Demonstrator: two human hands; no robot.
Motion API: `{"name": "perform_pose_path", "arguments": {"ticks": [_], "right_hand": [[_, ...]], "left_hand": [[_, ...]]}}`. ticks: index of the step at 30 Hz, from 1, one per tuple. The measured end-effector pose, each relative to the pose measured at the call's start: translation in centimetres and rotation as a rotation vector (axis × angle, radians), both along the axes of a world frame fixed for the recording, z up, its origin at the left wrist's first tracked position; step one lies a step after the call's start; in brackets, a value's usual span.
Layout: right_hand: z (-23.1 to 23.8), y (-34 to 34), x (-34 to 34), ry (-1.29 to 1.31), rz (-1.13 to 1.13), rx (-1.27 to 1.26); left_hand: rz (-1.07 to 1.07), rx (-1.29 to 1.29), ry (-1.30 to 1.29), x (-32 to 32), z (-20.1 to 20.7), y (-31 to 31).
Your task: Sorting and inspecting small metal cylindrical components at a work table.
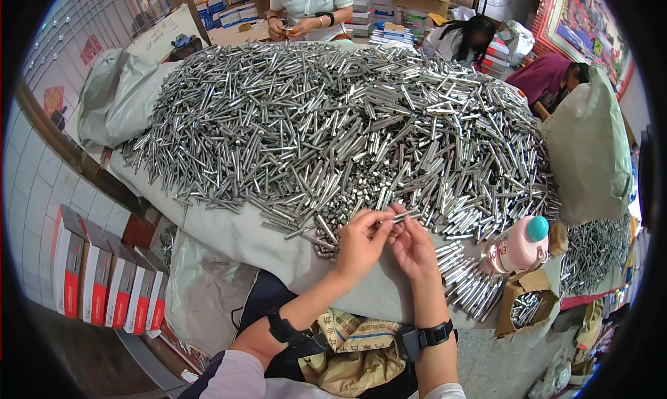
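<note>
In front of me my left hand (pixel 361 243) and my right hand (pixel 413 249) meet at the near edge of a big heap. Between their fingertips they pinch a short, shiny metal tube (pixel 403 217); its ends are partly hidden by the fingers. Long silver metal tubes (pixel 278 121) make up most of the heap. Just beyond my hands lie many short metal sleeves (pixel 368 184). To the right of my right hand, a row of metal tubes (pixel 464 281) lies side by side on the pale cloth (pixel 240 234).
A pink bottle (pixel 513 250) with a teal cap stands right, behind a small cardboard box (pixel 528 303) of metal pieces. A filled sack (pixel 589 149) stands far right. Red-and-white boxes (pixel 118 288) line the left floor. A person (pixel 311 6) works across the heap; two others are at right.
</note>
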State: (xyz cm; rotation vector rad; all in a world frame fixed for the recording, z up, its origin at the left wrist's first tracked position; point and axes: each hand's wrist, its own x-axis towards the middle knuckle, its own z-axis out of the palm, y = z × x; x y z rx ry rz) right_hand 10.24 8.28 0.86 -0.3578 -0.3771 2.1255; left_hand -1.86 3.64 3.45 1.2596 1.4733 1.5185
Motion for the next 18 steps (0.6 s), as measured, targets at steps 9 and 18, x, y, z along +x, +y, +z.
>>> {"name": "perform_pose_path", "arguments": {"ticks": [9, 18], "right_hand": [[-1.3, 0.8, 0.5, -0.165, -0.124, 0.085], [-1.0, 0.8, 0.4, -0.19, -0.079, 0.107]], "left_hand": [[-0.072, 0.104, 0.28, -2.1, -0.3, -0.8], [0.197, -0.014, 0.963, -12.6, -0.9, -0.3]]}}
